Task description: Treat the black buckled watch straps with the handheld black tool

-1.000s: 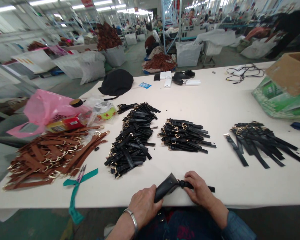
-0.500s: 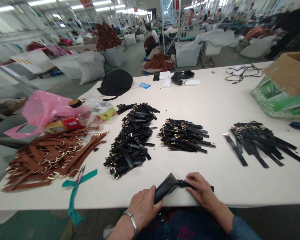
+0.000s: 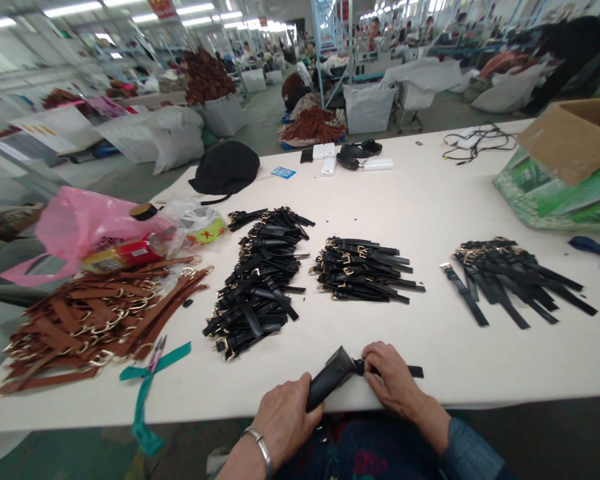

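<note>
My left hand (image 3: 286, 411), a metal bangle on its wrist, is wrapped round a thick black hand-held tool (image 3: 331, 377) whose exact kind I cannot make out. The tool's wide end meets the near end of a black buckle strap (image 3: 359, 367). My right hand (image 3: 391, 375) grips that strap against the tabletop, hiding its middle, and the plain end sticks out to the right. Beyond the hands lie a long heap of black buckle straps (image 3: 253, 283), a neater pile of straps (image 3: 365, 270) and a fanned-out pile of straps (image 3: 520, 280).
Brown straps with metal rings (image 3: 100, 313) cover the table's left side. Scissors tied with green ribbon (image 3: 156, 357) lie nearby. Behind are a pink bag (image 3: 80, 223), a black cap (image 3: 226, 168) and cables (image 3: 477, 140). A green carton (image 3: 555, 193) stands at the right.
My right hand's fingers have drawn in closer round the strap, nearer the tool. The tool stays almost where it was; the whole view has shifted slightly.
</note>
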{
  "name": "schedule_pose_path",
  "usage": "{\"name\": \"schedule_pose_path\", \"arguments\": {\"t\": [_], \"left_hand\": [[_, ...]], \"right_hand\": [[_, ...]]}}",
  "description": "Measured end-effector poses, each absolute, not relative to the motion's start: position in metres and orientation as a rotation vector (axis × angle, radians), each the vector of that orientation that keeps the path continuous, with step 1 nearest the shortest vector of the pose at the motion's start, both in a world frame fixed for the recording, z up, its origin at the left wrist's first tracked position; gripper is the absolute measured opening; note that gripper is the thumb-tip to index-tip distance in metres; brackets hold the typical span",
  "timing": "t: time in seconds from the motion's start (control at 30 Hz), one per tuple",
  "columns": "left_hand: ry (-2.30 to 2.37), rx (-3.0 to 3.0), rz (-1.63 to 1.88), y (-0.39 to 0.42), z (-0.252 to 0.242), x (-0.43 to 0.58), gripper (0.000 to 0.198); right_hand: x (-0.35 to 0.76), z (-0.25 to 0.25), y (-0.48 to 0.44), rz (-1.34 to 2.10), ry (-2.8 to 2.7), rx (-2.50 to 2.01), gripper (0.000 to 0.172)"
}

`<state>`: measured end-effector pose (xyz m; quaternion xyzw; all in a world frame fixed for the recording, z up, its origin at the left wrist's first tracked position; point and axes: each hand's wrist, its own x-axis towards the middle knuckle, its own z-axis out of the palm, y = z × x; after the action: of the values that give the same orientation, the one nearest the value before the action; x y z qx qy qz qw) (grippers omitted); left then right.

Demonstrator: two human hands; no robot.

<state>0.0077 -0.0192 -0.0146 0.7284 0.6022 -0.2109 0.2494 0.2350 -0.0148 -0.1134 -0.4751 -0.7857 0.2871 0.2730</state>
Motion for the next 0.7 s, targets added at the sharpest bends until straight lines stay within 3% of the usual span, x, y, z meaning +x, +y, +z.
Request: {"name": "schedule_pose_path", "arguments": {"t": [0.27,0.7], "left_hand": [[1.641,1.953,-0.598,-0.018,-0.007,0.007,0.029],[1.632,1.998,-0.634,-0.013,-0.006,0.023,0.03]], "right_hand": [[0.23,-0.129,-0.011,0.768,-1.998,-1.457,0.015],[0.231,-0.13,-0.011,0.68,-2.014,-1.409,0.011]]}}
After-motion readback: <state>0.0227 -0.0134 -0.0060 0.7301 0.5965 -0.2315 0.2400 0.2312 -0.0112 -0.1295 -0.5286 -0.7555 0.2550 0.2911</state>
